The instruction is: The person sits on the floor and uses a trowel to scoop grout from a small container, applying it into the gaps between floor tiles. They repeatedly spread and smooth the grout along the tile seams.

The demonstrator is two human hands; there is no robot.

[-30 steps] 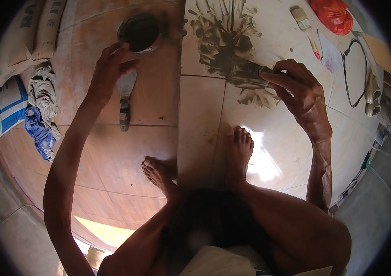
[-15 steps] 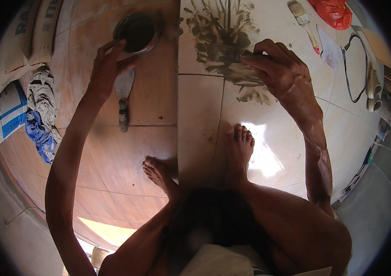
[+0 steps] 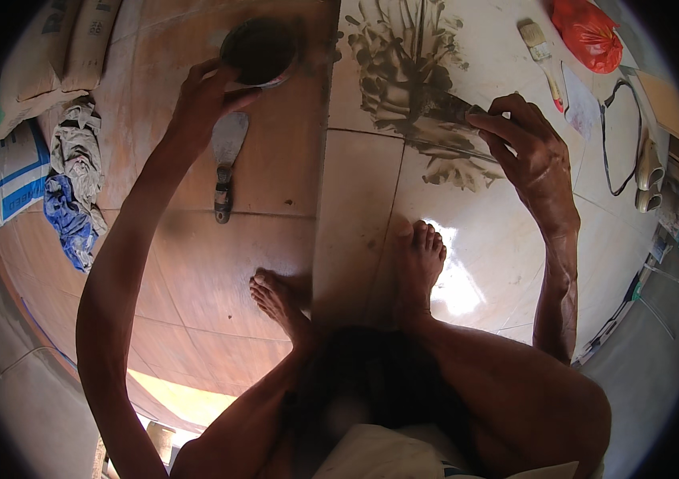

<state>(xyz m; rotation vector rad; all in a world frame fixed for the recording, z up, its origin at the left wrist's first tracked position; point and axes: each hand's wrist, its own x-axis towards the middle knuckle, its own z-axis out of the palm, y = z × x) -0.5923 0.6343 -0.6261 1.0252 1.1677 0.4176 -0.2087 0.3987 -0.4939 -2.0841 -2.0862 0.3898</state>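
Observation:
My left hand [image 3: 199, 104] is at the near left rim of a round tub [image 3: 259, 52] with a dark inside. Its fingertips lie on the rim and the thumb sits lower, against the outer side. Just below that hand, a putty knife [image 3: 226, 160] with a dark handle lies on the brown tiles. My right hand [image 3: 527, 144] pinches a dark, flat scraper [image 3: 445, 105] between thumb and fingers. The scraper's blade points left over a wet, dark grey smear [image 3: 391, 68] on the pale tiles, which covers part of the tile joints.
A paintbrush [image 3: 543, 60], a red plastic bag [image 3: 591, 40] and a black cord loop [image 3: 623, 136] lie at the far right. Full sacks [image 3: 44, 64] and a crumpled cloth [image 3: 76, 160] are at the left. A raised edge divides brown tiles from pale ones. My bare feet flank it.
My right hand has drawn the scraper rightward and a little nearer across the smear, and more of the blade shows. The left hand stays at the tub. The whole view has shifted slightly.

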